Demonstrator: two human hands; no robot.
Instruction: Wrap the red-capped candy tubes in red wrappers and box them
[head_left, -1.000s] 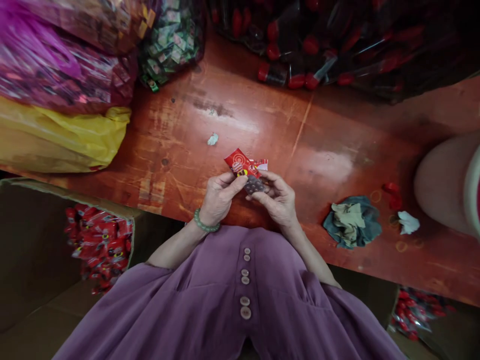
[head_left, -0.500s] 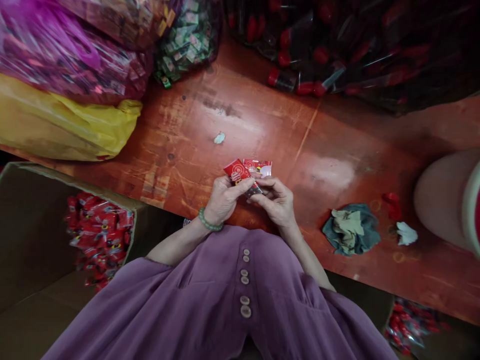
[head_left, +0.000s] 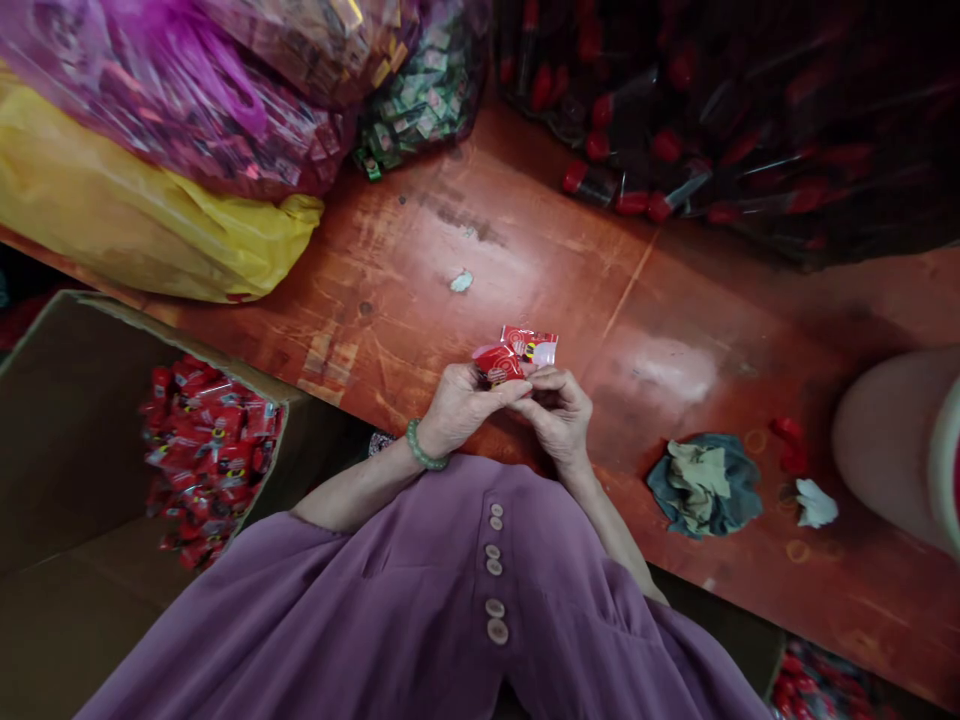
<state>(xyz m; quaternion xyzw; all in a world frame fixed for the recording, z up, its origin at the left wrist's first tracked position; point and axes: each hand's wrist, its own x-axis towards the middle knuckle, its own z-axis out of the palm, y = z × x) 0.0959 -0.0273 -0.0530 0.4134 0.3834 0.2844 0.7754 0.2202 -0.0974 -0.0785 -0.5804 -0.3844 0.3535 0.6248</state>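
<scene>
Both hands, left (head_left: 466, 408) and right (head_left: 559, 412), pinch one red packet (head_left: 517, 355) together over the table (head_left: 675, 330), box (head_left: 90, 430) at 8 o'clock for reach.

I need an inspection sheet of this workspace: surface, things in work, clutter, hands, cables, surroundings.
Surface: worn red-brown table, scuffed.
Things in work: small red packet, held above the table edge.
Clutter: crumpled cloth, white scraps, red bits.
Hands: left hand and right hand, each grip closed on the packet.
Cables: nothing seen.
Surroundings: cardboard box of red packets, yellow bag, pink bag, dark bag of red-capped tubes.
</scene>
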